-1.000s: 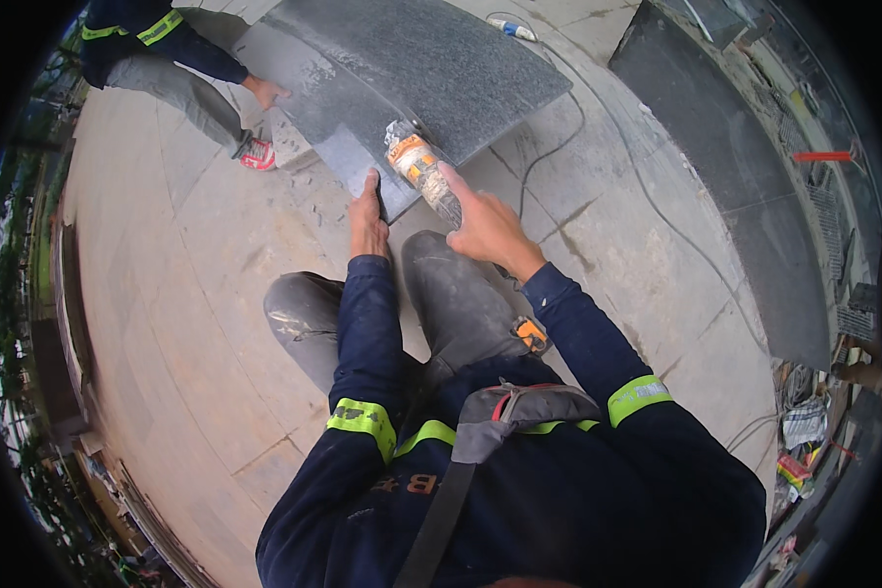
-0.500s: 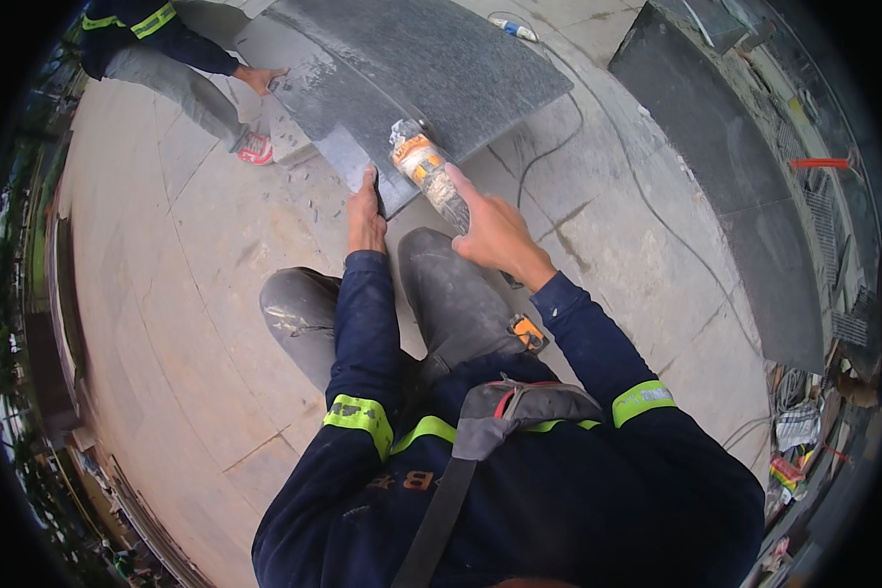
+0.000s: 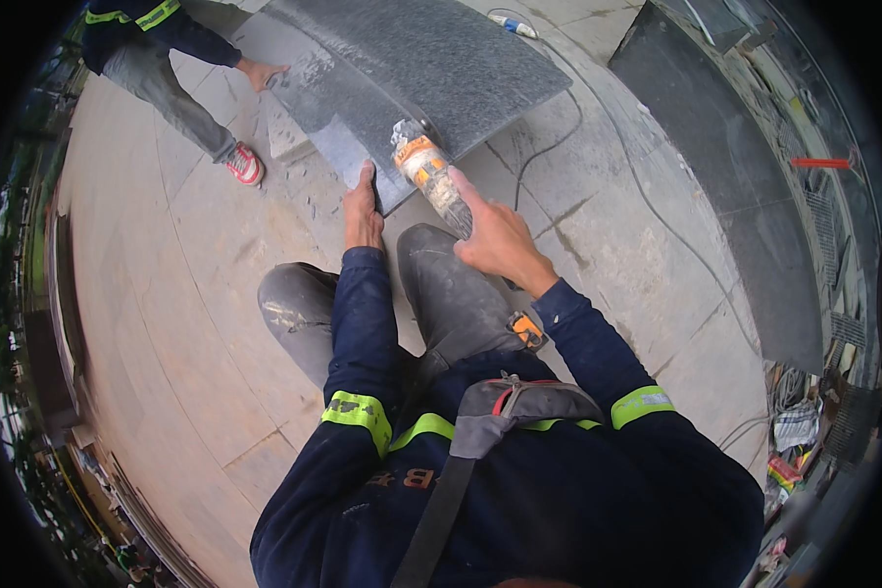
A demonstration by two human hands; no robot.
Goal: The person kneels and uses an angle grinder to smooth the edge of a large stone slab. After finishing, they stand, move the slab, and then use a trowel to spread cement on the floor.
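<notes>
A co-worker's red shoe (image 3: pixel 246 165) sits nearer now on the paved floor (image 3: pixel 206 343); left fingers (image 3: pixel 366 174) pinch the slab (image 3: pixel 335 93), right fingers (image 3: pixel 469 195) wrap the power tool (image 3: pixel 424 169).

Orange lettering (image 3: pixel 419 478) on navy jacket (image 3: pixel 578 490)

Between our left hand (image 3: pixel 363 211) and our right hand (image 3: pixel 500 240) we have a narrow gap, with our right knee (image 3: pixel 436 269) below it. Ahead, the grey slab (image 3: pixel 451 54) and the power tool (image 3: pixel 429 176) block us. Rightward we could pass over the floor (image 3: pixel 647 304), minding the cable (image 3: pixel 639 191). A co-worker's hand (image 3: pixel 262 74) obstructs the slab's left edge.
</notes>
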